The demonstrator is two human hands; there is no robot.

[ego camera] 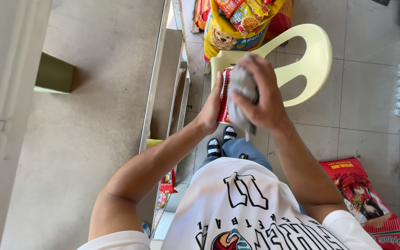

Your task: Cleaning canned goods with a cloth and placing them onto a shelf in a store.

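A: The left hand [210,111] wraps the red can [225,95], held above the yellow chair [302,60]; the right hand [260,99] presses a grey cloth [242,88] over it.

B: Mid-air, hard rubbing could likely twist the can loose onto the tiled floor [371,134].

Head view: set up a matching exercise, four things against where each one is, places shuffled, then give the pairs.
Things:
1. red can
2. grey cloth
3. pale yellow plastic chair
4. red sack

Places:
A. on the tiled floor at lower right
B. in the right hand, pressed against the can
C. in the grip of the left hand
D. on the floor beyond the hands, in front of a yellow pet food bag

Pairs: 1-C, 2-B, 3-D, 4-A
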